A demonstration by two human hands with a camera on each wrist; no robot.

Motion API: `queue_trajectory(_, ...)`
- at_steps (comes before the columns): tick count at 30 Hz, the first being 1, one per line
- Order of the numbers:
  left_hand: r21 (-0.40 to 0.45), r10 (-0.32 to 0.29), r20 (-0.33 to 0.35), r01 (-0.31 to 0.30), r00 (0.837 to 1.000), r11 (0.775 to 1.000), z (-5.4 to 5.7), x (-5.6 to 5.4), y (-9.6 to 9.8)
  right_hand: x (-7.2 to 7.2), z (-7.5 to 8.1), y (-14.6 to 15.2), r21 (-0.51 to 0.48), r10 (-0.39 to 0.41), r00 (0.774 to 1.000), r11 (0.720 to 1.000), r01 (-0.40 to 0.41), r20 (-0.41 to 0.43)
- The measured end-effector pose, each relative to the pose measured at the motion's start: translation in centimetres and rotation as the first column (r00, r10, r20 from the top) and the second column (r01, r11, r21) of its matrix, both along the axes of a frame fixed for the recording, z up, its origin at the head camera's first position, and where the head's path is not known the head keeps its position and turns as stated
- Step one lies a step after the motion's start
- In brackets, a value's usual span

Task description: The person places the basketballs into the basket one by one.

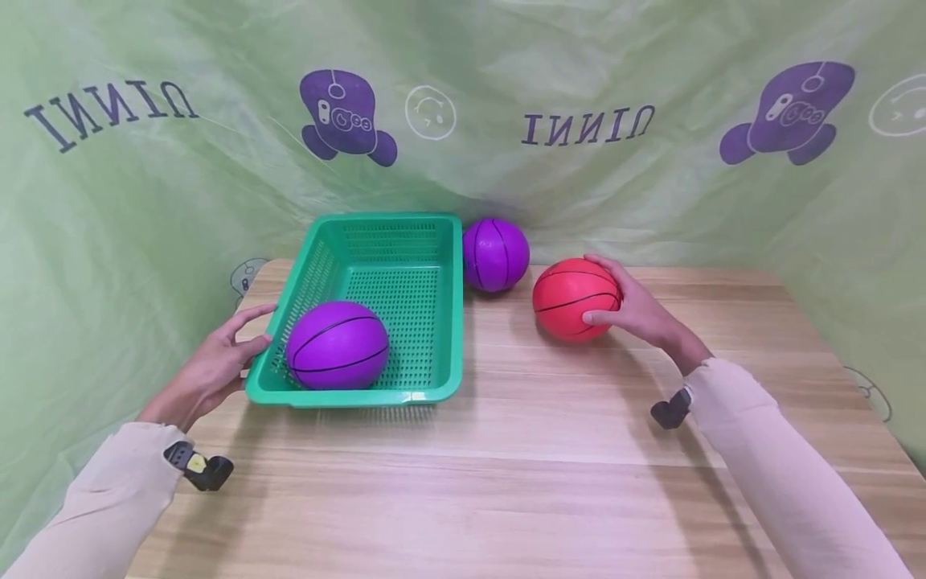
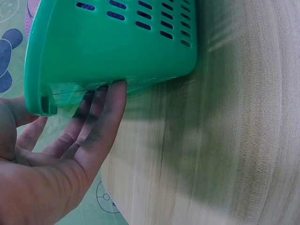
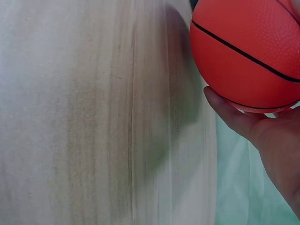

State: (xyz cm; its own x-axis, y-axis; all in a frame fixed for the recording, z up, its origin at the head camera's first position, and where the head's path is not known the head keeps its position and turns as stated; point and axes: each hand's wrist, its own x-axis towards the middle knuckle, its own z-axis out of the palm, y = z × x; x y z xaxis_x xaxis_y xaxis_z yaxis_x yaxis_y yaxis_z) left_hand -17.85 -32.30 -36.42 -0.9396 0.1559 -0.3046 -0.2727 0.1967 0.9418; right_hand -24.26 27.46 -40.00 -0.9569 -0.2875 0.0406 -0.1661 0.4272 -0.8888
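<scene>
A green plastic basket [image 1: 448, 338] with slotted walls stands on the left part of the table. My left hand [image 1: 210, 370] holds its left side near the front corner; in the left wrist view the fingers [image 2: 105, 122] lie against the outer wall under the rim. Inside the basket, at the front left, is a purple toy basketball [image 1: 338, 346]. A second purple ball [image 1: 496, 255] sits just outside the basket's back right corner. My right hand [image 1: 633, 305] grips a red toy basketball [image 1: 575, 299] from its right side, thumb in front. Whether it touches the table I cannot tell.
The wooden table [image 1: 470, 498] reaches forward to a pale green printed cloth [image 1: 477, 177], which hangs behind and along both sides. Black wrist devices [image 1: 198, 466] are strapped over both sleeves.
</scene>
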Motion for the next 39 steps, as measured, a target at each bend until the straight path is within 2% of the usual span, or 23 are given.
queue_trajectory(4,0.023,0.004,0.005,-0.004,1.0,1.0,0.0,0.0,-0.1,0.4,-0.1,-0.1,0.003,-0.003,1.0,1.0,0.003,-0.012)
queue_trajectory(15,0.013,-0.001,0.001,0.001,1.0,1.0,-0.2,-0.1,-0.3,1.2,-0.6,-0.3,-0.002,0.004,1.0,1.0,-0.004,-0.019)
queue_trajectory(20,-0.017,-0.001,-0.008,0.001,1.0,1.0,-0.1,0.1,-0.3,1.5,-0.5,-0.6,-0.018,0.016,0.999,1.0,-0.016,-0.028)
queue_trajectory(23,-0.04,-0.003,-0.01,0.003,1.0,0.999,-0.2,0.1,0.0,1.8,-0.5,-0.4,-0.002,0.029,0.999,1.0,-0.029,-0.029)
queue_trajectory(28,-0.008,0.005,-0.011,-0.005,1.0,1.0,-0.5,-0.1,0.9,2.6,-0.6,0.1,0.035,0.03,0.999,0.999,-0.029,-0.037)
queue_trajectory(39,-0.047,0.007,-0.025,-0.008,1.0,0.999,0.1,0.3,0.3,3.0,-0.9,-1.1,0.009,0.037,0.998,0.999,-0.036,-0.048)
